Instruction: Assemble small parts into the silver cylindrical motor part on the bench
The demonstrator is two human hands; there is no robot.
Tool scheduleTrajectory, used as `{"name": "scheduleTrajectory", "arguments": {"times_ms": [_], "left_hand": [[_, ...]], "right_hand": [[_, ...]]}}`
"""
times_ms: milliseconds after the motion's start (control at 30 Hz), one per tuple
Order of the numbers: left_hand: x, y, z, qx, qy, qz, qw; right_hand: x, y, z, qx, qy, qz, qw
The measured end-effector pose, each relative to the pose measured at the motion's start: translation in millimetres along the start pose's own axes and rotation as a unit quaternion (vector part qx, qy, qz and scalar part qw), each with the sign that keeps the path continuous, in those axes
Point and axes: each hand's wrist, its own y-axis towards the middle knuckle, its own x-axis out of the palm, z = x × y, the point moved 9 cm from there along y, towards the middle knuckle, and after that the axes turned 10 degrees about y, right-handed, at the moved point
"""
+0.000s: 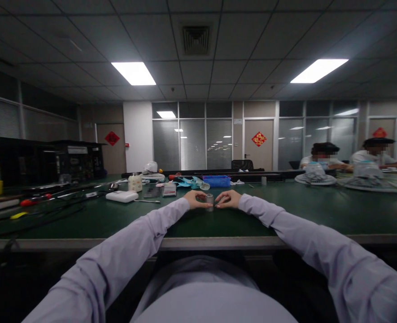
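Observation:
Both my arms, in pale lilac sleeves, reach out over the green table (306, 211). My left hand (195, 199) and my right hand (228, 198) meet around a small grey cylindrical part (210, 202) that stands on the table. Fingers of each hand touch its sides. The part is small and dim, so its details do not show.
A white box (121, 196), a white bottle (135, 182), a blue tray (216, 181), cables and tools lie at the left and back. Dark equipment racks (77, 159) stand far left. Two other people (322, 157) sit at the far right with mesh fan guards (315, 176).

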Motion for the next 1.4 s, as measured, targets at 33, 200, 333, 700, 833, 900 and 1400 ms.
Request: {"name": "scheduleTrajectory", "arguments": {"times_ms": [33, 200, 333, 700, 833, 900, 1400], "left_hand": [[1.3, 0, -1, -0.004, -0.002, -0.003, 1.0], [4.4, 1, -4, -0.023, -0.005, -0.016, 1.0], [0.7, 2, -3, -0.039, -0.008, -0.013, 0.999], [-2.1, 9, -12, -0.086, -0.084, -0.004, 0.993], [-0.7, -2, -12, -0.123, -0.111, 0.011, 0.986], [0.1, -7, -11, -0.135, -0.117, 0.021, 0.984], [7.2, -5, 1, -0.11, -0.09, -0.019, 0.99]], "right_hand": [[1, 0, 0, -0.001, 0.0, -0.002, 1.0], [3, -2, -9, -0.009, 0.008, -0.017, 1.0], [1, 1, -15, -0.015, 0.024, -0.023, 0.999], [-9, 11, -7, 0.018, 0.074, 0.005, 0.997], [-9, 3, -4, 0.028, 0.084, 0.057, 0.994], [-6, 0, -3, 0.028, 0.084, 0.07, 0.994], [-20, -10, -18, -0.016, 0.062, 0.141, 0.988]]}}
